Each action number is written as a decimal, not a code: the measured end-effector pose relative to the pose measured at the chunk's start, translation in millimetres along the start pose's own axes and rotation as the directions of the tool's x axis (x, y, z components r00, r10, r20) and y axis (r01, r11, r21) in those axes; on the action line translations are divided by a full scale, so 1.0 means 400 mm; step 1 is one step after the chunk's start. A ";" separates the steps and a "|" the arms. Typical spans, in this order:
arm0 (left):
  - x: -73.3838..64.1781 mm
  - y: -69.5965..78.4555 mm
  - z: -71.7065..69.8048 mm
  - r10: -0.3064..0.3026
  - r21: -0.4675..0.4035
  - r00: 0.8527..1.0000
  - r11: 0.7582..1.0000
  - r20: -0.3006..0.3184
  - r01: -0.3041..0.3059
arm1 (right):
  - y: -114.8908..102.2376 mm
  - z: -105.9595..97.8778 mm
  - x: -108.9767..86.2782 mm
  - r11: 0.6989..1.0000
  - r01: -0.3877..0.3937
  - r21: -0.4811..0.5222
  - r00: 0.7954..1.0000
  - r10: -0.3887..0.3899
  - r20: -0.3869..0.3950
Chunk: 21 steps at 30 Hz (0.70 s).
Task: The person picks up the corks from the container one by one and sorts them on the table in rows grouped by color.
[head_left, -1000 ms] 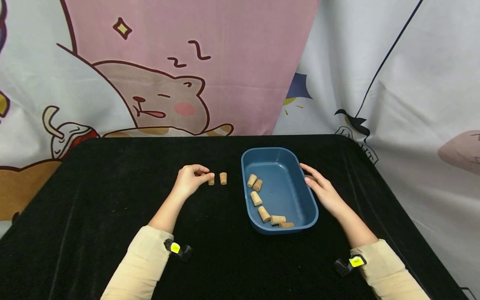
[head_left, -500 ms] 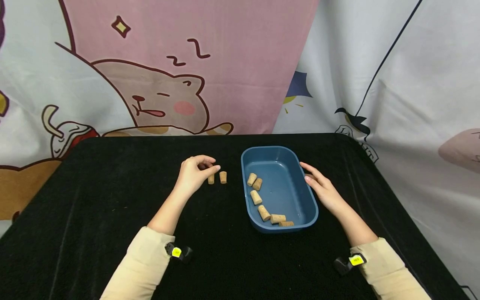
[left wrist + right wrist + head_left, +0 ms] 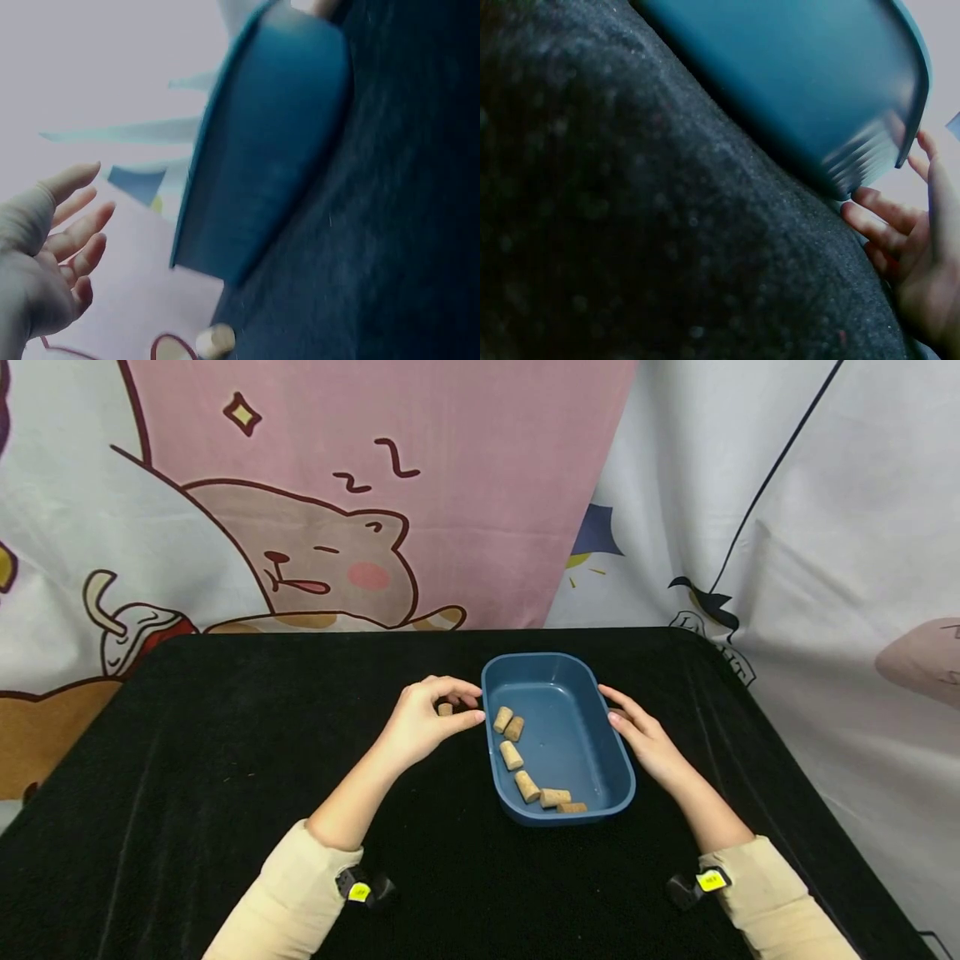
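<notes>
My left hand [image 3: 431,722] is beside the left rim of a blue plastic basin [image 3: 581,727]. Its thumb and fingers are apart, and the left wrist view shows nothing held in the hand [image 3: 56,255]. A cork stopper [image 3: 446,710] stands on the table, seen through the gap between thumb and fingers; a cork [image 3: 216,341] also shows in the left wrist view. On the basin's other side, my right hand [image 3: 648,743] rests its extended fingertips against the wall. Several corks, among them a pale one [image 3: 512,755], lie along the basin's left and near sides.
A black cloth [image 3: 225,827] covers the table. Behind it hangs a printed curtain [image 3: 480,485] with a sleeping cartoon animal. Each sleeve cuff bears a small black wrist camera, one left [image 3: 367,887] and one right [image 3: 690,889].
My left hand has moved right, away from the left cork it was touching, over to the basin's rim. That cork is now hidden behind the hand. The right hand stays at the basin.
</notes>
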<state>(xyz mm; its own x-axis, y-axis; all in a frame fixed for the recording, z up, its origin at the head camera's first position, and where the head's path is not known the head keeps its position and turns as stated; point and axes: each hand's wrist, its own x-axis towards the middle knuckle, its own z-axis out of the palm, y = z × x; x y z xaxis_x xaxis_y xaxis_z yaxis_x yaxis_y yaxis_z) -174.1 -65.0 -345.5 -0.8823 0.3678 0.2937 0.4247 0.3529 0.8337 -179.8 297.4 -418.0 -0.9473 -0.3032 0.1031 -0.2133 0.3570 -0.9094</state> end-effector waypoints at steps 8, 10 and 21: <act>0.015 0.063 0.047 0.183 -0.032 0.947 0.983 0.264 -0.181 | -0.002 0.000 -0.001 1.000 -0.011 -0.007 1.000 0.011 -0.007; 0.024 0.072 0.061 0.211 -0.035 0.917 0.977 0.338 -0.212 | -0.002 0.000 -0.001 1.000 -0.010 -0.010 1.000 0.010 -0.008; 0.076 0.081 0.148 0.237 -0.054 0.702 0.961 0.672 -0.272 | -0.006 0.002 -0.001 1.000 -0.010 -0.014 1.000 0.010 0.003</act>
<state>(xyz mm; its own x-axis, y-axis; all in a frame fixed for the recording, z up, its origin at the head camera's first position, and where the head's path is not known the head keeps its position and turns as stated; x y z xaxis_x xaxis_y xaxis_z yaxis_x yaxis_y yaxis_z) -175.4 8.7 -337.4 -0.3827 0.9195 0.0895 0.6372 0.1925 0.7463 -178.9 296.1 -416.1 -0.9488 -0.3020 0.0932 -0.2073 0.3721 -0.9048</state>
